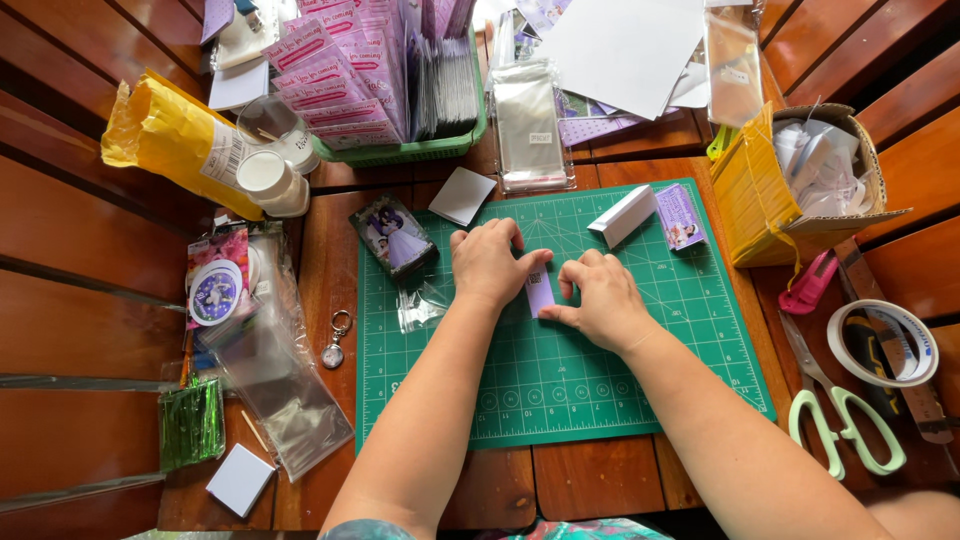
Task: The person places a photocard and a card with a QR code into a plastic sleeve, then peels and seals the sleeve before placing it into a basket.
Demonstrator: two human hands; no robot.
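As we looked down over the green cutting mat (560, 390), both hands were pressed together around a small lilac card (539, 293) near its middle. Left hand (487, 265): fingers curled, thumb pinching the card's left edge. Right hand (601, 300): fingers bent, thumb and fingertips pinching the right edge. The card stood between the two hands, touching both, flat or nearly flat on the mat; we could not tell whether it was being folded or slipped into a sleeve.

Progress, as we judged it: early to middling. One white box (622, 214) and a purple printed packet (680, 216) lay on the far right part of the mat, apparently made up. A crumpled clear wrapper (420, 306) lay just left of the left hand, a photo card (393, 236) further off at the mat's far left corner. Much stock remained unused: a green basket (400, 152) of pink and purple cards far off, clear sleeves (530, 125) beside it, more cellophane bags (280, 385) on the left.

Around: yellow padded mailer (175, 135) far left, cardboard box (800, 190) of scraps far right, scissors (835, 400) and a tape roll (885, 343) near right, a keyring (335, 340) off the mat's left edge.

Nothing stood in the hands' way; only the wrapper lay close.
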